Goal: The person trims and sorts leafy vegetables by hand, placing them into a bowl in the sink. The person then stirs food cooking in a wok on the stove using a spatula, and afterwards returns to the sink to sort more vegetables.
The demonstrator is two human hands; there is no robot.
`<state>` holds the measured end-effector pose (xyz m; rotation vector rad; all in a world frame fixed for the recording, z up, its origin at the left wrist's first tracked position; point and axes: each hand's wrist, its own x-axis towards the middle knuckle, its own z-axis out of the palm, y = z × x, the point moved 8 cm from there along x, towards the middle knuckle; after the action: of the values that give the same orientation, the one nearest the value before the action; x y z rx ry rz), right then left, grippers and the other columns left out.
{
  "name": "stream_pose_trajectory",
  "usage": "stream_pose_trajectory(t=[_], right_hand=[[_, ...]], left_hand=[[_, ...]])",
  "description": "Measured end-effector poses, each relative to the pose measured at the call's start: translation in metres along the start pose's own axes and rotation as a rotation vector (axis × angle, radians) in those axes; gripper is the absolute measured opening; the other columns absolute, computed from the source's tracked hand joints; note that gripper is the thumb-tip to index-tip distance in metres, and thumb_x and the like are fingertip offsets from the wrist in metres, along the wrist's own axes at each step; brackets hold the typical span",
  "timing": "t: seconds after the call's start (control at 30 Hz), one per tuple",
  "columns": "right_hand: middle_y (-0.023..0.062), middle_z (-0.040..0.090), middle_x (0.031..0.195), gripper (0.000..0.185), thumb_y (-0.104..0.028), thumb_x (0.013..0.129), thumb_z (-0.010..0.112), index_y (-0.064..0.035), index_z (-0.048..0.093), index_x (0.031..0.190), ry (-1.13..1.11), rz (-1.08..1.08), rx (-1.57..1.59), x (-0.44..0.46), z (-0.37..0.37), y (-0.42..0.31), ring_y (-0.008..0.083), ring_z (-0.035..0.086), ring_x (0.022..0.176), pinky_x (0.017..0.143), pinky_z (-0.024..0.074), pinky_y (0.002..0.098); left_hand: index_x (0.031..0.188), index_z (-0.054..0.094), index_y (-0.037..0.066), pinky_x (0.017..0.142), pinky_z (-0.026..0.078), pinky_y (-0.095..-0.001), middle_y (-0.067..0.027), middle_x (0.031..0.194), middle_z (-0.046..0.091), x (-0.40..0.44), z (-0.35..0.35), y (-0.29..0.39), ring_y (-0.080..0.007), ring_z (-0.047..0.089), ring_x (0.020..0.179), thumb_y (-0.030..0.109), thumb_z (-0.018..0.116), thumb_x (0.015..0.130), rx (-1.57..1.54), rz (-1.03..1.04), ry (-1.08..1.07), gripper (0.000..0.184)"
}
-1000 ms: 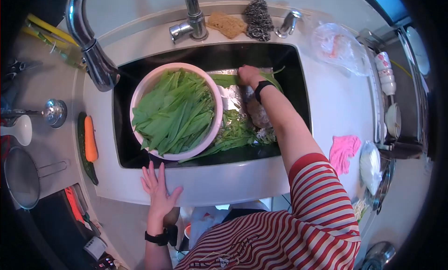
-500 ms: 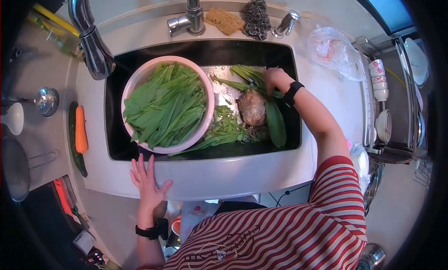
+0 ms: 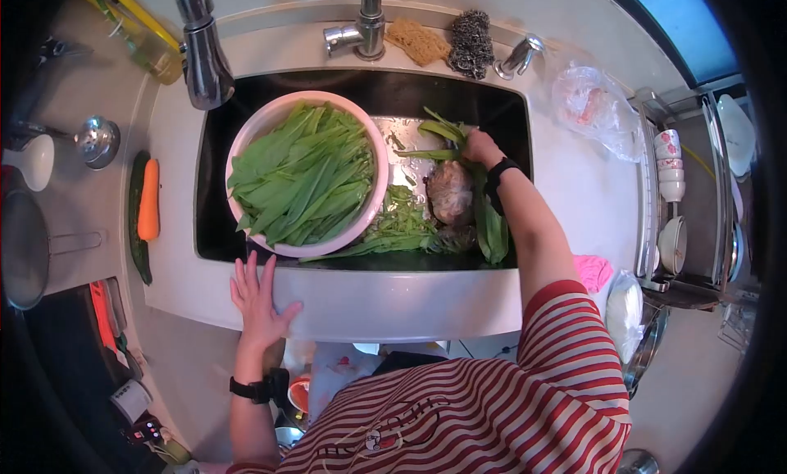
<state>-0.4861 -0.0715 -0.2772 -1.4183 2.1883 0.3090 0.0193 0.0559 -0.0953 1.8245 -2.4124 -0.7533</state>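
In the right part of the dark sink [image 3: 246, 257], my right hand [image 3: 481, 149] is closed around a bunch of long green leaves [image 3: 492, 228], whose ends stick out on both sides of the fist. A round brownish lump [image 3: 451, 193], perhaps a root vegetable or meat, lies just below that hand. My left hand [image 3: 261, 303] rests on the sink's front edge with its fingers spread and nothing in it. Behind it stands a pink basin [image 3: 379, 175] heaped with leafy greens [image 3: 303, 175]. Loose green scraps [image 3: 402, 220] lie on the sink floor between basin and lump.
A faucet [image 3: 209, 64] hangs over the sink's back left corner. A carrot [image 3: 148, 199] and a cucumber [image 3: 138, 220] lie to the left. Behind the sink are a loofah sponge [image 3: 418, 41] and a steel scourer [image 3: 470, 45]. A dish rack [image 3: 648, 187] stands right.
My right hand has turned, and the leaves it holds have been drawn together into a tighter bunch. The whole view has shifted slightly. My left hand stays spread at the sink's edge.
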Motion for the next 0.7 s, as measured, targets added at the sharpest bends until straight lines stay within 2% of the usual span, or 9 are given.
stream_pose_trajectory(t=[0.13,0.23,0.27,0.33,0.4,0.43,0.57,0.63,0.7], right_hand=[[0.0209,0.061,0.092,0.041,-0.026,0.061,0.07,-0.002,0.062,0.094,0.13,-0.127,-0.051,-0.044,-0.064,-0.028,0.0342,0.059,0.085,0.076,0.0481,0.0395],[0.0222,0.062,0.081,0.038,-0.028,0.062,0.071,0.0,0.063,0.087,0.234,-0.318,0.166,-0.116,-0.12,-0.053,0.0352,0.06,0.078,0.071,0.0473,0.0382],[0.0235,0.06,0.086,0.038,-0.027,0.065,0.07,0.0001,0.062,0.09,0.2,-0.288,0.221,-0.143,-0.138,-0.057,0.0356,0.059,0.081,0.072,0.0471,0.0385],[0.0209,0.063,0.084,0.035,-0.024,0.069,0.069,0.0022,0.061,0.091,0.356,-0.286,0.34,-0.184,-0.169,-0.043,0.0301,0.062,0.074,0.068,0.0476,0.0361],[0.0147,0.065,0.081,0.03,-0.016,0.072,0.067,0.0047,0.06,0.092,0.532,-0.214,0.713,-0.23,-0.191,-0.016,0.0214,0.062,0.07,0.065,0.0482,0.0321],[0.0093,0.064,0.079,0.027,-0.011,0.073,0.066,0.0058,0.06,0.093,0.697,-0.293,0.822,-0.272,-0.214,-0.02,0.0158,0.06,0.071,0.063,0.0483,0.0288],[0.0105,0.063,0.083,0.027,-0.011,0.075,0.066,0.0081,0.059,0.093,0.794,0.003,1.175,-0.33,-0.2,0.046,0.0157,0.06,0.07,0.061,0.0486,0.0273],[0.0102,0.063,0.084,0.029,-0.011,0.073,0.068,0.0091,0.059,0.092,1.012,0.021,1.437,-0.358,-0.178,0.08,0.0161,0.06,0.069,0.062,0.0487,0.0283],[0.012,0.062,0.088,0.034,-0.011,0.071,0.071,0.0082,0.058,0.096,1.125,0.265,1.567,-0.371,-0.132,0.121,0.0181,0.059,0.074,0.064,0.0487,0.0306]], left_hand=[[0.132,0.03,0.014,0.101,0.002,-0.0541,-0.0143,0.14,0.016,-0.002,0.002,-0.003,-0.0354,0.004,0.132,0.035,0.071,0.057,0.04,0.024,0.008,0.088],[0.133,0.029,0.015,0.101,0.002,-0.0554,-0.0141,0.14,0.016,-0.005,0.004,-0.004,-0.0356,0.003,0.132,0.036,0.071,0.059,0.052,0.072,0.043,0.088],[0.133,0.028,0.015,0.1,0.002,-0.0559,-0.014,0.14,0.016,-0.005,0.004,-0.005,-0.0358,0.003,0.131,0.036,0.07,0.059,0.051,0.072,0.037,0.088],[0.134,0.028,0.015,0.1,0.003,-0.0564,-0.0139,0.14,0.016,-0.006,0.003,-0.006,-0.036,0.003,0.131,0.037,0.07,0.06,0.054,0.091,0.032,0.088],[0.135,0.026,0.017,0.1,0.002,-0.0557,-0.0135,0.141,0.014,-0.006,0.006,-0.01,-0.0351,0.002,0.132,0.041,0.068,0.061,0.074,0.051,0.019,0.089],[0.136,0.025,0.017,0.1,0.002,-0.0561,-0.0133,0.141,0.014,-0.007,0.007,-0.012,-0.035,0.001,0.132,0.041,0.068,0.061,0.06,0.063,0.025,0.089],[0.136,0.024,0.017,0.1,0.003,-0.057,-0.0138,0.141,0.014,-0.008,0.007,-0.013,-0.0354,0.002,0.131,0.041,0.068,0.063,0.062,0.126,0.022,0.088],[0.133,0.032,0.016,0.099,0.007,-0.0577,-0.0156,0.14,0.018,-0.004,0.005,-0.012,-0.036,0.005,0.131,0.042,0.067,0.064,0.07,0.105,-0.063,0.082],[0.129,0.037,0.015,0.098,0.009,-0.0586,-0.0162,0.138,0.02,0.006,0.001,-0.009,-0.0363,0.008,0.13,0.043,0.068,0.064,0.043,0.18,-0.1,0.077]])
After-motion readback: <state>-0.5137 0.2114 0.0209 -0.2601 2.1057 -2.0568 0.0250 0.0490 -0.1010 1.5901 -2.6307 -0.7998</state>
